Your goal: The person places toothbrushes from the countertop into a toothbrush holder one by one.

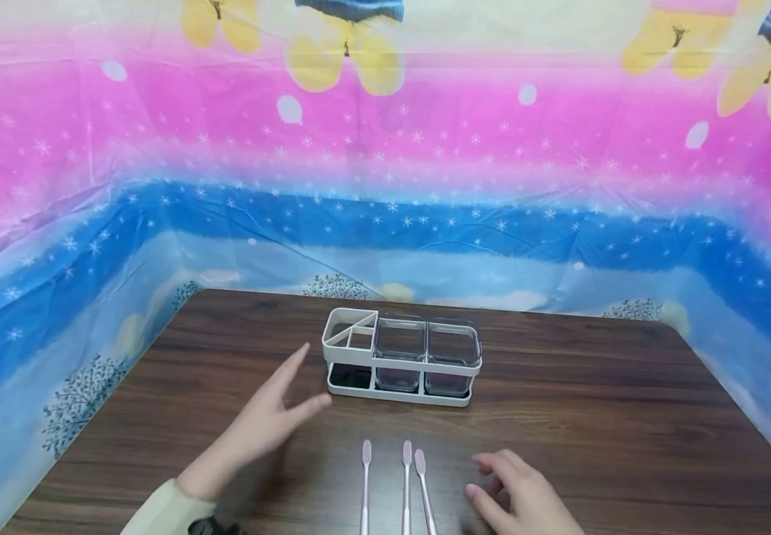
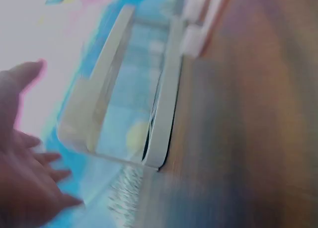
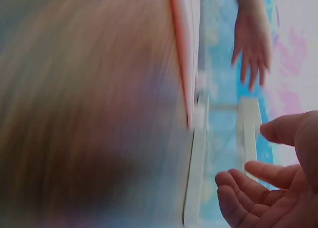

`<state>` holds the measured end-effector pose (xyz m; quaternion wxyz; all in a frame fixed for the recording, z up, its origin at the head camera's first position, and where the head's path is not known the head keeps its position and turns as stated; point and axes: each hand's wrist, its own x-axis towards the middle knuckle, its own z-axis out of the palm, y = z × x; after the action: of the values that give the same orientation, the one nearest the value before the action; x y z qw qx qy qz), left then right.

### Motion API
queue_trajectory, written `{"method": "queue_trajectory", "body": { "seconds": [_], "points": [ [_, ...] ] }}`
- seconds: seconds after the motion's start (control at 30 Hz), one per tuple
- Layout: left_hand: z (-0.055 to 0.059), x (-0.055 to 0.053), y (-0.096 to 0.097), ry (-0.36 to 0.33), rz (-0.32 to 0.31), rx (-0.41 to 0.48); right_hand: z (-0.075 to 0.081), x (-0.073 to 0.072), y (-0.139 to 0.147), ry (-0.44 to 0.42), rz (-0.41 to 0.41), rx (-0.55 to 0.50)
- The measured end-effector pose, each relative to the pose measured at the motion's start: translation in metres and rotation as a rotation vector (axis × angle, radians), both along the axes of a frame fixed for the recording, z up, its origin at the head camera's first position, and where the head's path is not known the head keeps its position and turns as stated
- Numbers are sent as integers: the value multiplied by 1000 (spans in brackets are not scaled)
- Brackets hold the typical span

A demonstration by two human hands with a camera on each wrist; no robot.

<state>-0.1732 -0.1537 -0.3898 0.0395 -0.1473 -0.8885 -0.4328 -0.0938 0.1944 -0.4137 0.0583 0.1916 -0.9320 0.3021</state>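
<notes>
A white toothbrush holder (image 1: 399, 399) with a divided section at its left and two clear cups (image 1: 400, 338) at its right stands on the table. My left hand (image 1: 267, 416) hovers just left of it, fingers extended and thumb apart, holding nothing. Three pink toothbrushes lie in front of the holder, heads away from me: a left one (image 1: 366, 475), a middle one (image 1: 407, 475) and a right one (image 1: 424, 483). Right of them is my right hand (image 1: 519, 494), its fingers loosely bent around nothing. The left wrist view shows the holder's end (image 2: 161, 123) beside the left hand, blurred.
The dark wooden table (image 1: 593, 416) has rounded far corners. A patterned pink and blue cloth (image 1: 425, 163) hangs around its back and sides. Part of a dark wrist device (image 1: 208, 526) shows at the left sleeve.
</notes>
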Motion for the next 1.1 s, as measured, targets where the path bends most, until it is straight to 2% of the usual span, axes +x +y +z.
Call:
{"method": "queue_trajectory", "body": {
  "seconds": [0.07,0.17,0.27,0.37,0.53,0.67,0.83,1.1],
  "points": [
    [1,-19,1,-14,-13,167,-5,0,-8,-24,57,-87],
    [3,-42,5,-11,-48,380,-10,-1,-17,-120,100,-155],
    [5,-59,9,-16,-73,473,-14,-3,-25,-204,97,-157],
    [4,-70,11,-43,-79,490,-15,-6,-32,-273,65,-126],
    [-2,-82,12,-93,-64,468,-13,-10,-39,-325,24,-67],
    [-7,-90,11,-87,-48,427,-12,-14,-44,-363,-14,-26],
    [-11,-96,10,-70,-76,374,-13,-15,-50,-407,-45,-33],
    [-12,-96,6,2,-135,310,-18,-13,-56,-315,-44,-77]
  ]
}}
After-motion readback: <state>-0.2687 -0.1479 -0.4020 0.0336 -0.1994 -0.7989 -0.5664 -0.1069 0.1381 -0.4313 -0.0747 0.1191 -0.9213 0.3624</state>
